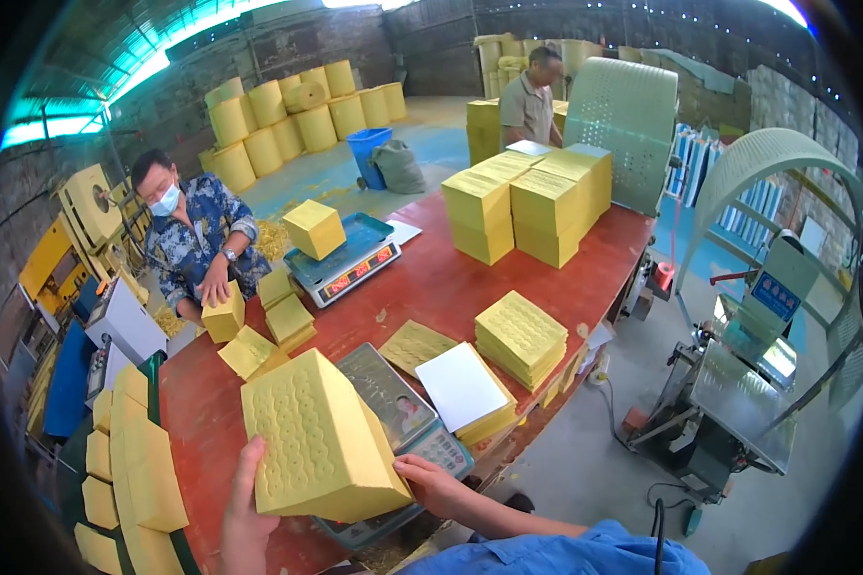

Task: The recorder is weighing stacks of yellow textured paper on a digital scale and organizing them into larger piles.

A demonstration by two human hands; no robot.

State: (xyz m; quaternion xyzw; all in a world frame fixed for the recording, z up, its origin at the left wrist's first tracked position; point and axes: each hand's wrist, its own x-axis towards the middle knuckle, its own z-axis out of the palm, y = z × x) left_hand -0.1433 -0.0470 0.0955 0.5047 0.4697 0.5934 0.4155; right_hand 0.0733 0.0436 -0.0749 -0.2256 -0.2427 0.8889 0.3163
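A thick block of yellow paper sheets (307, 446), its top pressed with rows of round patterns, is tilted between my two hands. My left hand (246, 503) grips its left side, thumb along the edge. At the lower right corner my right hand (433, 486) pinches the block. Partly hidden behind and under the block lies a weighing scale (379, 379) with a dark plate and a keypad; whether the block touches it I cannot tell. Right of the scale sits a paper stack topped by a white card (458, 386), with a patterned yellow stack (521, 335) beyond.
The red table (422, 278) carries a second scale (355, 273) bearing a yellow block, and tall paper stacks (561, 201). A masked co-worker (201, 230) handles a block at the left edge. Another person (532, 105) stands behind. A metal machine (738, 383) stands right.
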